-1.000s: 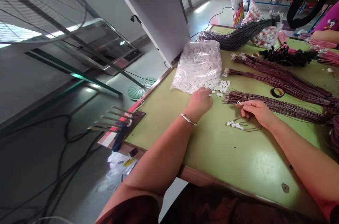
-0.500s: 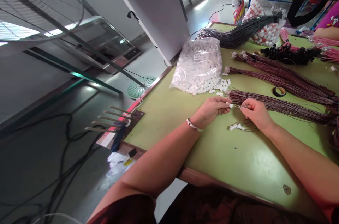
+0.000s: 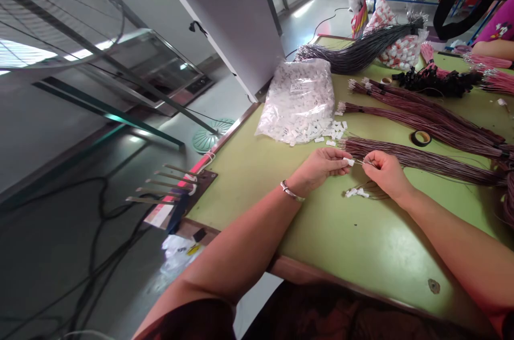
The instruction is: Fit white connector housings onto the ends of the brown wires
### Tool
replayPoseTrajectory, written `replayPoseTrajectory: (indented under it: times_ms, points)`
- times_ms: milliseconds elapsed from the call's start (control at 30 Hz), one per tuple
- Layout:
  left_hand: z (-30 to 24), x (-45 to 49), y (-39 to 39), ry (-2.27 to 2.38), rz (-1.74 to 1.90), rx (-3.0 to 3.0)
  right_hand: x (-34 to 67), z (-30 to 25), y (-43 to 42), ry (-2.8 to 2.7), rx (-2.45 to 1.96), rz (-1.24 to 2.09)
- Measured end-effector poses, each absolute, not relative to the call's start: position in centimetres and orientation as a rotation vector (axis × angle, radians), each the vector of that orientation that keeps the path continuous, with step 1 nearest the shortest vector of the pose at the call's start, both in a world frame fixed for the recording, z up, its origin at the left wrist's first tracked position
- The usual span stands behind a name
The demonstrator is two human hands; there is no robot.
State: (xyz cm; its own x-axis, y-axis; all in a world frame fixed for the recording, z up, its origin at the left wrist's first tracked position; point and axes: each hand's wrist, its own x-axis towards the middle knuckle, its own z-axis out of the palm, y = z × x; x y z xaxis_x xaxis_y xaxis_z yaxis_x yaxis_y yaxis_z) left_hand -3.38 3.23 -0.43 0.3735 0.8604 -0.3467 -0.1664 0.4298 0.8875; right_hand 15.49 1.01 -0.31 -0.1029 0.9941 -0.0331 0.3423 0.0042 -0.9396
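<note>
Withdrawn from the connector bag [image 3: 299, 99], the left hand [image 3: 321, 168] is pinched on a white connector [image 3: 348, 161] just in front of the bag; a thin wire [image 3: 360, 162] is pinched by the right hand [image 3: 381, 171].

Nothing legible shows anywhere. The bag of white connectors [image 3: 297, 110] near the left edge of the table [image 3: 361, 243] carries a small white label [image 3: 297, 85], but its print is too blurred to make out.

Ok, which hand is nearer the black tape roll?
Right. The right hand, pinching a wire, sits on the near side of the black tape roll, apart from it; the left hand, pinching a white connector, is farther, beyond the right hand.
</note>
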Motion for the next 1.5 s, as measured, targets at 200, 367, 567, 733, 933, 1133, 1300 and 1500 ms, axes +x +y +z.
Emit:
replayPoseTrajectory:
  times_ms: [200,367,567,733,933,1133,1300,1500]
  points:
    - [-0.5,-2.5,2.8,1.036,0.76,1.028,15.2,-0.6,0.9,-1.694,-1.457,0.965]
    - [-0.4,-2.0,2.7,1.064,0.797,1.064,15.4,-0.5,1.2,-1.759,-1.419,1.06]
    - [-0.3,-2.5,2.8,1.036,0.752,1.014,16.4,-0.3,1.5,-1.683,-1.442,1.085]
    - [-0.4,-2.4,2.7,1.051,0.745,1.021,16.0,-0.4,1.1,-1.694,-1.464,0.992]
    - [-0.8,-2.0,2.6,1.067,0.728,1.043,15.6,-0.9,0.8,-1.822,-1.483,0.783]
    - [-0.5,-1.7,2.4,1.057,0.785,0.997,15.5,-1.5,0.9,-1.876,-1.497,0.704]
    - [-0.5,-1.2,2.3,1.091,0.802,1.013,15.3,-1.8,0.9,-1.927,-1.512,0.621]
    - [-1.0,-0.8,2.3,1.118,0.798,1.072,15.2,-1.9,1.0,-1.979,-1.528,0.556]
